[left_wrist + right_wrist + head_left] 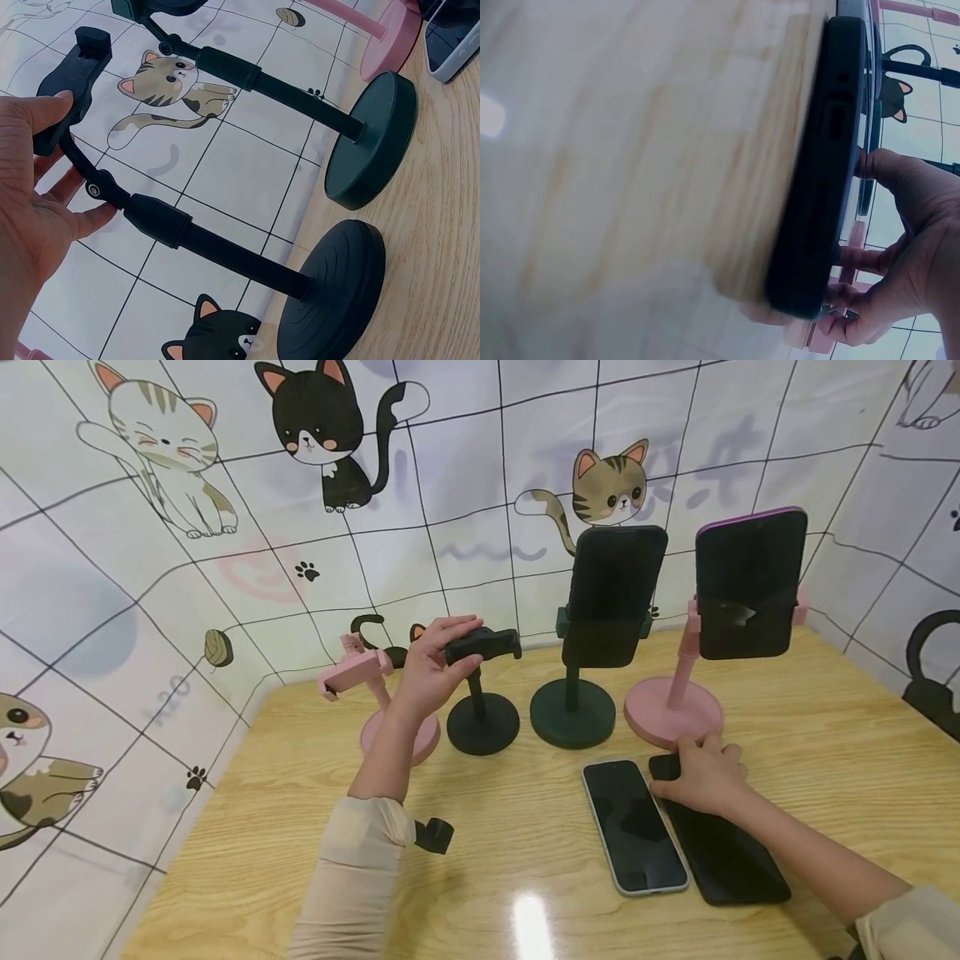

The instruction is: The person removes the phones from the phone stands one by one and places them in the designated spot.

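Note:
With thumb and fingers, my left hand (433,667) grips the holder of a black phone stand (483,725). Seen from the left wrist, that holder (75,82) is tilted on its jointed neck, with no phone in it. On the table to the right lies a black phone (738,860), screen side up. My right hand (705,777) holds its far end, the thumb on the left edge and fingers on the opposite side. Its bottom edge, with the charging port (836,120), faces the right wrist camera. A light-edged phone (636,827) lies just left of it.
A dark green stand (572,718) holds an upright phone (615,597); right of it, a pink stand (660,710) holds another phone (750,585). At the left stands a pink stand (354,674) without a phone. A cat-print cloth (465,485) hangs behind the wooden table (262,860).

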Action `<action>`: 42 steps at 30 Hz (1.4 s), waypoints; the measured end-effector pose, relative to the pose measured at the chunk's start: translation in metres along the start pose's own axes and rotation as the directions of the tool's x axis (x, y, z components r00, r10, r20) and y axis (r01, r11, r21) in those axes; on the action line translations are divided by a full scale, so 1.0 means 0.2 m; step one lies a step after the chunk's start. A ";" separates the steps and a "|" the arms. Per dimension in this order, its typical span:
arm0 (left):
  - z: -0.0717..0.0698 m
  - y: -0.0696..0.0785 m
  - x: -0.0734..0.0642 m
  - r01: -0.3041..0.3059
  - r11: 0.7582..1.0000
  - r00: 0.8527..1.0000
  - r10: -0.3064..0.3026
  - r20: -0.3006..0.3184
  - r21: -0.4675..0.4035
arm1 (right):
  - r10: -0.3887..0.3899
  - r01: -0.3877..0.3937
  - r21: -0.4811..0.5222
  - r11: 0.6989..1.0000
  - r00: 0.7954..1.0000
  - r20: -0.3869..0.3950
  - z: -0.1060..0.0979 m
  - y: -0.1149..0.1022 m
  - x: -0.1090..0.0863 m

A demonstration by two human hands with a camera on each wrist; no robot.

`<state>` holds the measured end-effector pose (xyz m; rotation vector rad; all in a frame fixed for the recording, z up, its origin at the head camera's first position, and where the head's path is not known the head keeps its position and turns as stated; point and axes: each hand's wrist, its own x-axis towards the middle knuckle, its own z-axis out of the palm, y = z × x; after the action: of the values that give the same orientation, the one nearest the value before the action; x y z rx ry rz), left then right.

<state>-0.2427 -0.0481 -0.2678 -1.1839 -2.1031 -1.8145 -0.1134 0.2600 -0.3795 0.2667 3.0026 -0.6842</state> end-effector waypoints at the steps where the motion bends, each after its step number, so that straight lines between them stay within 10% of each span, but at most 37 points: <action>1: 0.00 0.01 0.00 -0.002 1.000 1.000 0.002 0.001 0.002 | 0.001 -0.001 0.001 1.000 1.000 0.002 0.00 0.00 0.00; 16: -0.01 -0.12 -0.01 0.006 1.000 1.000 -0.006 -0.011 -0.009 | -0.007 0.009 -0.059 0.998 1.000 0.021 -0.02 -0.01 0.00; 25: 0.01 -0.12 -0.05 0.109 0.991 0.994 -0.111 -0.024 -0.073 | -0.085 0.094 -0.154 0.984 0.994 0.063 -0.07 -0.02 0.02; 30: 0.03 -0.12 -0.10 0.229 0.967 0.966 -0.240 -0.100 -0.108 | -0.215 0.230 -0.147 0.962 0.970 0.112 -0.11 -0.02 0.03; 35: 0.07 -0.14 -0.17 0.294 0.954 0.946 -0.281 -0.164 0.060 | -0.263 0.280 -0.066 0.958 0.944 0.198 -0.18 -0.05 0.05; 42: 0.22 -0.16 -0.20 0.275 0.930 0.960 -0.279 -0.017 0.245 | -0.309 0.300 0.075 0.951 0.936 0.166 -0.31 -0.14 0.05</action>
<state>-0.2183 -0.0277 -0.3263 -0.8832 -2.5251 -1.5804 -0.1295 0.2634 -0.3115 -0.2535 2.8844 -0.7589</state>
